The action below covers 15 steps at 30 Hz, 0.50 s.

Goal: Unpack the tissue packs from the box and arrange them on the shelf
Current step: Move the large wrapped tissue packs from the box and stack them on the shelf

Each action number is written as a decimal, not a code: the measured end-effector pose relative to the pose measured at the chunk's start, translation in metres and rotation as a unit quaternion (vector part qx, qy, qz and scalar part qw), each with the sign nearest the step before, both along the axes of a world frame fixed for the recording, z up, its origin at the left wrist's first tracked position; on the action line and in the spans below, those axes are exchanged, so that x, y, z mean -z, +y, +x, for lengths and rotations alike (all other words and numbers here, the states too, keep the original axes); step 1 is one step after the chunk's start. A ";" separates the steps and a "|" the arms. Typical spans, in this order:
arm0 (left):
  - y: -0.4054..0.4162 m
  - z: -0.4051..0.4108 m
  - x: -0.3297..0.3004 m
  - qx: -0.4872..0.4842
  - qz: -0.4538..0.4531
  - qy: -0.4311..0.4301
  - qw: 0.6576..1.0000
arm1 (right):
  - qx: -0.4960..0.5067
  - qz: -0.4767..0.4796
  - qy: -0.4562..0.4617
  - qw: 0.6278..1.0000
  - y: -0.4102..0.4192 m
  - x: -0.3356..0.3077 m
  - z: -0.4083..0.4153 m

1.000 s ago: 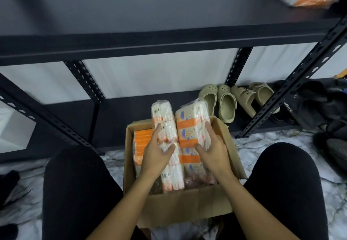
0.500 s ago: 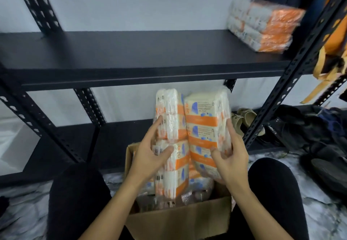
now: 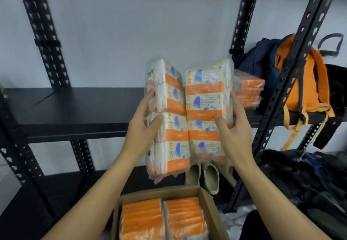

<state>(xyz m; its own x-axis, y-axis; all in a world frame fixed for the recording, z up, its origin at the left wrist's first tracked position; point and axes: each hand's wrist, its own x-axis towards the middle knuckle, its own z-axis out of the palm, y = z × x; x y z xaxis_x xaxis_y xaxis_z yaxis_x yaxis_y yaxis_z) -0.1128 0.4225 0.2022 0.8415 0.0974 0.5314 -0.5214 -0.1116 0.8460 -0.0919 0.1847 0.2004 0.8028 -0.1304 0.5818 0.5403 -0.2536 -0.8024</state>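
Observation:
Two tall white-and-orange tissue packs are held upright side by side in front of the black shelf (image 3: 75, 108). My left hand (image 3: 144, 127) grips the left tissue pack (image 3: 169, 123) on its left side. My right hand (image 3: 232, 132) grips the right tissue pack (image 3: 206, 112) on its right side. Both packs hang above the open cardboard box (image 3: 206, 200), where more orange tissue packs (image 3: 161, 219) lie. A stack of tissue packs (image 3: 247, 93) rests on the shelf just behind the held ones.
An orange and blue backpack (image 3: 304, 82) sits at the shelf's right end behind a black upright post (image 3: 277, 97). Beige clogs (image 3: 210, 177) stand on the bottom shelf. Dark bags or clothes (image 3: 304, 179) pile up at the lower right.
Both hands have lifted the two packs out of the box and up to the level of the middle shelf. My view has tilted upward.

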 end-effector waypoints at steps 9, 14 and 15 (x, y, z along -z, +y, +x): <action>0.013 0.106 -0.051 -0.020 -0.070 0.056 0.996 | -0.027 -0.011 0.149 0.988 0.014 -0.070 0.101; 0.019 0.154 -0.030 0.003 -0.048 0.138 0.989 | -0.011 -0.122 0.223 0.967 0.009 -0.073 0.152; 0.021 0.161 -0.025 0.014 -0.054 0.153 0.987 | -0.021 -0.117 0.248 0.961 0.006 -0.072 0.162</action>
